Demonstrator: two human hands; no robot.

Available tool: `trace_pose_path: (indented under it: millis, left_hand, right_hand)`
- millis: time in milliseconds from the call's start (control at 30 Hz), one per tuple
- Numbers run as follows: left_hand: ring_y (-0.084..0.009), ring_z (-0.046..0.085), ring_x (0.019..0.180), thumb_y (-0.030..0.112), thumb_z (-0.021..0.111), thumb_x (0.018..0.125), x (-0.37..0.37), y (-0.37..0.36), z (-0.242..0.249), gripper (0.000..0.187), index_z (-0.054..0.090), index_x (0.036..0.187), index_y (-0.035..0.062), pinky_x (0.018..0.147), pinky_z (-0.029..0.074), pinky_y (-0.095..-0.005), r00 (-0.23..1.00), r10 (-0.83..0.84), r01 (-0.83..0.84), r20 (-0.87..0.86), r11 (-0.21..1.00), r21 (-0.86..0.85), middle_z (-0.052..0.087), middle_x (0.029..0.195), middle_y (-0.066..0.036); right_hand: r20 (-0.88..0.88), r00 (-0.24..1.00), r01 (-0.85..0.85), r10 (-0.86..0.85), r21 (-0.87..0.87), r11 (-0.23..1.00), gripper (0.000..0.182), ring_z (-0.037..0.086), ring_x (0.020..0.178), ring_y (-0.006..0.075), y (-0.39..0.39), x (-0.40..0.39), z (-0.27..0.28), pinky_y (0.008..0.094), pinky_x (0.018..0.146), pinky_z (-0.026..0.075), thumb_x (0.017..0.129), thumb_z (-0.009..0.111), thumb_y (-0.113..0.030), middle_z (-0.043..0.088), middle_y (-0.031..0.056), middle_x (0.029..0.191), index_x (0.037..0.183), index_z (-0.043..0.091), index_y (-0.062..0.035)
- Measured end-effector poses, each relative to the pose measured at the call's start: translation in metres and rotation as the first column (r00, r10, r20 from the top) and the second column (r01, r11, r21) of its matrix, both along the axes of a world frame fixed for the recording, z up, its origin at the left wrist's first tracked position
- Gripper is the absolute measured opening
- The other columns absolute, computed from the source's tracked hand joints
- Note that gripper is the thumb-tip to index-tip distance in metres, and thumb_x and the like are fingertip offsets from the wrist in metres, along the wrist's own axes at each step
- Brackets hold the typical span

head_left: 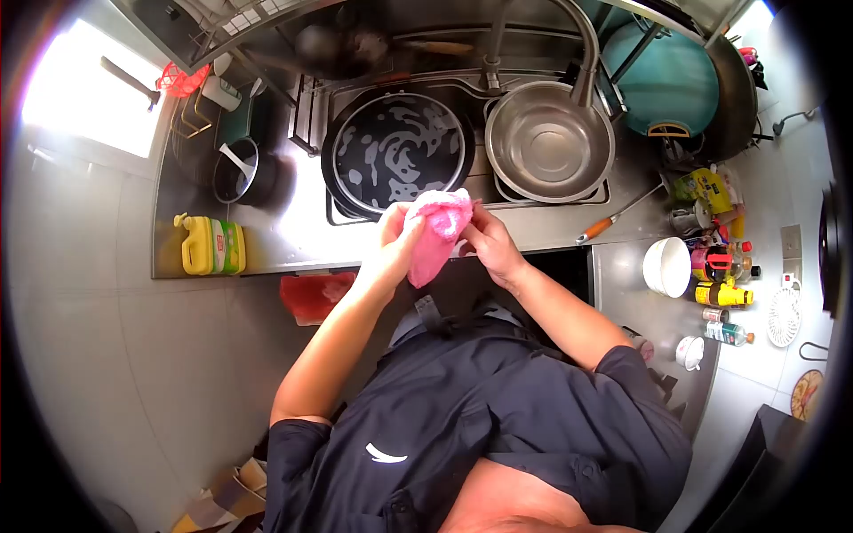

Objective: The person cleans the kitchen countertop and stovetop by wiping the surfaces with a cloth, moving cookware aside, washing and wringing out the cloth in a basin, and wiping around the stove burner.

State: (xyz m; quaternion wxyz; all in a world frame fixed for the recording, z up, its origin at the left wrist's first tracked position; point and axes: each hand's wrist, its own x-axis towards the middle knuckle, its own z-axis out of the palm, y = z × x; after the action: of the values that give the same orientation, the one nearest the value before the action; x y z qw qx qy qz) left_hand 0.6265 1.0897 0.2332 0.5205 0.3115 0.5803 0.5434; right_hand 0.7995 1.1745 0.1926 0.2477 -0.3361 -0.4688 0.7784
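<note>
A fluffy pink cloth [433,249] hangs bunched between my two hands, in front of the counter edge. My left hand [391,250] is closed on its left side. My right hand [494,249] pinches it from the right, fingers bent. Just beyond the cloth lies a wide round black pan [400,151] with wet-looking pale patches across its surface; it sits over the left sink basin. To the right of it, a steel bowl-shaped pan [549,142] rests over the other basin, under the faucet [586,71].
A yellow jug [211,246] and a dark pot [242,173] stand on the left counter. On the right are a wooden-handled utensil [597,229], a white bowl [666,266], several bottles [724,293] and a teal pan [666,84]. A red cloth-like item [317,298] hangs below the counter.
</note>
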Motion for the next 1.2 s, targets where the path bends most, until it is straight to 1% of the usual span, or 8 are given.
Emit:
trace_pose_path:
  millis: [433,567,633,700,767,1000,1100,1200]
  left_hand:
    - [-0.0243,0.058,0.117,0.037,0.042,0.104,-0.108,0.048,-0.044,0.046,0.047,0.140,0.0079,0.100,0.047,-0.0425,0.737,0.176,-0.031,0.653,0.973,-0.228,0.059,0.131,-0.010]
    - [-0.0213,0.057,0.122,0.044,0.048,0.102,-0.112,0.066,-0.035,0.054,0.041,0.145,0.0116,0.099,0.049,-0.0415,0.672,0.010,0.034,0.740,0.998,-0.045,0.058,0.134,-0.008]
    - [-0.0188,0.061,0.113,0.039,0.062,0.097,-0.107,0.073,-0.047,0.063,0.036,0.146,0.0093,0.086,0.055,-0.0354,0.940,-0.084,0.058,0.330,0.994,0.088,0.059,0.128,-0.008]
    - [-0.0107,0.063,0.083,0.025,0.074,0.090,-0.106,0.072,-0.020,0.068,0.037,0.144,0.0099,0.060,0.052,-0.0239,0.978,-0.191,0.194,0.081,0.981,-0.028,0.062,0.109,-0.004]
    - [-0.0095,0.061,0.081,0.027,0.067,0.094,-0.105,0.076,-0.049,0.054,0.043,0.139,0.0082,0.057,0.049,-0.0229,0.977,-0.206,0.202,-0.059,0.977,-0.072,0.064,0.103,-0.003]
    - [-0.0251,0.063,0.068,0.027,0.045,0.096,-0.116,0.083,-0.070,0.033,0.060,0.106,-0.0010,0.060,0.053,-0.0344,0.973,0.151,-0.110,0.175,0.968,-0.224,0.064,0.079,-0.014]
    - [-0.0273,0.063,0.069,0.027,0.046,0.095,-0.124,0.085,-0.061,0.033,0.059,0.105,-0.0016,0.064,0.055,-0.0371,0.947,0.267,-0.209,0.177,0.934,-0.291,0.065,0.084,-0.015]
    - [-0.0235,0.066,0.069,0.031,0.044,0.097,-0.134,0.090,-0.067,0.037,0.059,0.103,-0.0012,0.065,0.055,-0.0344,0.867,0.430,-0.350,0.254,0.886,-0.305,0.067,0.089,-0.013]
  right_hand:
    - [-0.066,0.980,0.201,-0.190,0.277,0.940,0.014,0.064,0.084,0.0102,0.048,-0.117,-0.001,0.0272,0.078,0.053,0.097,0.064,-0.012,0.067,0.0028,0.094,0.105,0.061,-0.0023]
    - [0.130,0.931,0.131,-0.341,0.753,0.645,0.021,0.069,0.075,0.0180,0.063,-0.133,0.027,0.0313,0.069,0.055,0.082,0.074,-0.008,0.070,0.0093,0.087,0.099,0.063,-0.0028]
    - [0.142,0.902,0.138,-0.408,0.800,0.584,0.022,0.069,0.075,0.0198,0.068,-0.142,0.036,0.0324,0.070,0.055,0.079,0.076,-0.009,0.070,0.0098,0.085,0.096,0.063,-0.0039]
    - [0.122,0.911,0.150,-0.395,0.792,0.591,0.023,0.069,0.074,0.0198,0.078,-0.148,0.033,0.0333,0.069,0.055,0.078,0.078,-0.012,0.069,0.0085,0.083,0.094,0.064,-0.0045]
    - [0.193,0.896,0.093,-0.400,0.799,0.594,0.023,0.068,0.074,0.0206,0.082,-0.151,0.033,0.0330,0.069,0.054,0.077,0.079,-0.014,0.069,0.0083,0.083,0.091,0.064,-0.0042]
    - [0.222,0.900,0.071,-0.374,0.774,0.629,0.026,0.067,0.067,0.0197,0.097,-0.154,0.020,0.0320,0.063,0.053,0.079,0.082,-0.024,0.069,0.0079,0.076,0.086,0.066,-0.0053]
    - [0.236,0.917,0.056,-0.321,0.721,0.691,0.025,0.059,0.067,0.0078,0.106,-0.151,0.012,0.0254,0.064,0.049,0.083,0.081,-0.021,0.067,0.0018,0.075,0.092,0.067,-0.0027]
    - [0.126,0.931,0.137,-0.343,0.749,0.648,0.021,0.055,0.060,0.0095,0.119,-0.150,0.021,0.0263,0.059,0.047,0.082,0.079,-0.017,0.062,0.0020,0.067,0.085,0.065,-0.0031]
